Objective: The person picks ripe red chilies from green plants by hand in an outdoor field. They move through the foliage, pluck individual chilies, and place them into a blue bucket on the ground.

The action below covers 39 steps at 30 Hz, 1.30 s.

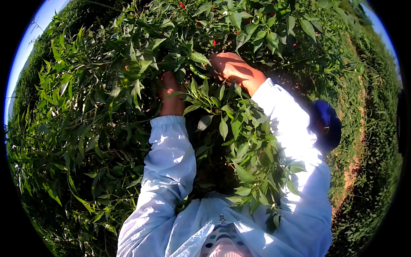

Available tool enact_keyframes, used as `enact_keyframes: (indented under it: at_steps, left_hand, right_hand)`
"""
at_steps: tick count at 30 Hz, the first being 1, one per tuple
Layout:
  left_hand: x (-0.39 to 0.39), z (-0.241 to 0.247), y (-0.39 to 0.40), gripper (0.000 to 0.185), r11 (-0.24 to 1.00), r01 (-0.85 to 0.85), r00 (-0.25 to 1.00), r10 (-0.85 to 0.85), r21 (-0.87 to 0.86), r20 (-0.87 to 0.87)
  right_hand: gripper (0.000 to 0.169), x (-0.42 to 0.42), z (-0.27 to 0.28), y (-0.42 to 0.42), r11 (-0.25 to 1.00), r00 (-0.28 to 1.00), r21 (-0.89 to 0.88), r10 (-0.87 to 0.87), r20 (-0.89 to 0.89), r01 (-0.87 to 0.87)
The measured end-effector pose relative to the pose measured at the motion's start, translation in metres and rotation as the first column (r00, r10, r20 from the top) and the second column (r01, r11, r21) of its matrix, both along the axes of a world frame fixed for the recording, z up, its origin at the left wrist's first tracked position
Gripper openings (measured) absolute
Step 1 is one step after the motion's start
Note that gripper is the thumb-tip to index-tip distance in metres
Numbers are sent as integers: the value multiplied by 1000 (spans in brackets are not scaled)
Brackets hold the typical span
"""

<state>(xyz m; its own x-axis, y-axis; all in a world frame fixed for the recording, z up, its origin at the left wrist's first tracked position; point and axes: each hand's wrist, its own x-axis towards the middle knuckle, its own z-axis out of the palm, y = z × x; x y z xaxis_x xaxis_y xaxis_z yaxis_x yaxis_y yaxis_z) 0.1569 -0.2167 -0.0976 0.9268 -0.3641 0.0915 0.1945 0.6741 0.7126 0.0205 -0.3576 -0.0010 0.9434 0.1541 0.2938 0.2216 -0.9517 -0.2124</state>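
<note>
Both my arms, in light blue sleeves, reach into leafy chili pepper plants. My left hand is in shade among the leaves, its fingers hidden by foliage. To its right, my right hand is bent with the knuckles up at the stems; its fingertips are hidden, so what it holds cannot be told. Between the two hands hangs a green chili pepper. Just above my right hand a red chili pepper shows, and another red chili pepper is at the top edge.
A dark blue rounded container is beside my right sleeve. Leafy branches lie over and against my right arm and chest. Dense plants fill the left side. A strip of bare soil runs between the rows at the right.
</note>
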Motion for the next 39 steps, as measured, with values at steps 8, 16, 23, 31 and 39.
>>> enact_keyframes:
  at_steps: [8, 16, 23, 31, 39]
  left_hand:
    - [-18, 16, 2, 29, 982, -5, 997, 18, -189, 69]
    - [-13, 4, 11, 31, 898, -199, 953, 84, 393, 291]
    - [-45, 36, 4, 29, 993, -10, 999, 5, -114, -42]
    - [7, -22, -4, 30, 997, -7, 999, 10, -78, 36]
    - [-48, 34, 9, 33, 987, 3, 999, 6, -158, 53]
  right_hand:
    - [25, 19, -7, -1, 488, 887, 747, -334, -318, 451]
    - [11, 12, -17, -9, -133, 981, 981, -113, -156, 141]
    - [20, 3, 17, -27, -94, 996, 995, -80, -46, 38]
    - [16, 51, 11, -41, -122, 951, 986, -274, -144, 114]
    - [20, 100, -17, -70, 692, 730, -238, -665, 157, 681]
